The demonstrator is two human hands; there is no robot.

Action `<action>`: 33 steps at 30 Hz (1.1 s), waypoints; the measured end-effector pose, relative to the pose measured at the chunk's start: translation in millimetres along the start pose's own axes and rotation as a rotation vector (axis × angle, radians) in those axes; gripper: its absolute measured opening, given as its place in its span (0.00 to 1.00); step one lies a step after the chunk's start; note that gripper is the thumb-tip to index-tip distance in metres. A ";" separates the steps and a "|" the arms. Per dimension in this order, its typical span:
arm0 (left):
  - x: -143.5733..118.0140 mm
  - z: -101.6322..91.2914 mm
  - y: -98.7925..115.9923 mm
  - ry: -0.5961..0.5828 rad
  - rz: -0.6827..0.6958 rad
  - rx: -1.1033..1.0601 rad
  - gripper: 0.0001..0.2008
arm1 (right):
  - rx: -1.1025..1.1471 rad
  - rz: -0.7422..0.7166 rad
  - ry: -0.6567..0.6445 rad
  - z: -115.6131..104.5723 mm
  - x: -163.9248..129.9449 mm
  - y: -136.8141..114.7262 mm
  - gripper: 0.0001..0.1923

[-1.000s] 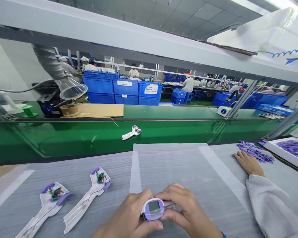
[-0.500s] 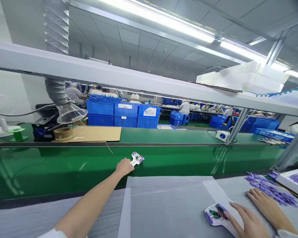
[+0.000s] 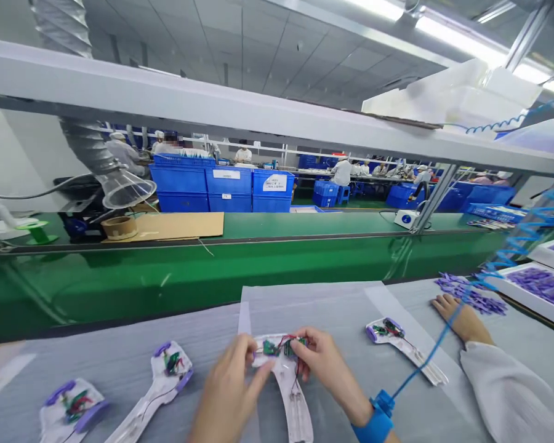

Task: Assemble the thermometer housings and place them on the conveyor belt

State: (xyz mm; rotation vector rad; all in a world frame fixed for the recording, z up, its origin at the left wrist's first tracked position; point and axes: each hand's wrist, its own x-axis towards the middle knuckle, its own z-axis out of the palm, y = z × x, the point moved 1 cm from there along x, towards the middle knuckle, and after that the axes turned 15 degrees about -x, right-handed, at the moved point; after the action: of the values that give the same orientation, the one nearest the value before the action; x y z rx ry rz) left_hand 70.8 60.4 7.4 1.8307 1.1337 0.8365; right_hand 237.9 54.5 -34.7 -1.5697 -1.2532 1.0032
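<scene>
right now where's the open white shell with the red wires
In the head view it lies bottom centre on the grey foam mat, the white shell pinched between the left hand and right hand.

Bright overhead strip lighting, wide-angle edge warping, slightly blurred foreground

Four white plastic handle-shaped shells with purple trim lie on the mat: far left (image 3: pixel 71 406), left (image 3: pixel 159 381), centre (image 3: pixel 289 381), right (image 3: pixel 399 341).
</scene>
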 end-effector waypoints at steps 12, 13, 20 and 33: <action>-30.0 -9.0 -11.5 -0.550 -0.548 -0.838 0.27 | -0.271 -0.441 -0.164 -6.8 -74.3 -42.6 0.11; -33.3 -9.6 -10.6 -0.510 -0.494 -0.795 0.22 | -0.320 -0.473 -0.152 -7.6 -78.9 -44.3 0.12; -50.6 -9.6 -2.4 -0.276 -0.150 -0.600 0.17 | -0.473 -0.674 0.046 1.6 -89.7 -45.6 0.15; -57.4 -15.8 -6.6 -0.214 -0.052 -0.470 0.10 | -0.610 -0.813 0.051 5.3 -95.3 -51.6 0.11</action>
State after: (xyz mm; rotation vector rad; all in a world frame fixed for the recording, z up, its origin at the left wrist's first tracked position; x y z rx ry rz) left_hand 33.3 14.0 2.0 1.4524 0.7668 0.7769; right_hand 202.0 -32.3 19.6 -1.2628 -2.0370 0.0532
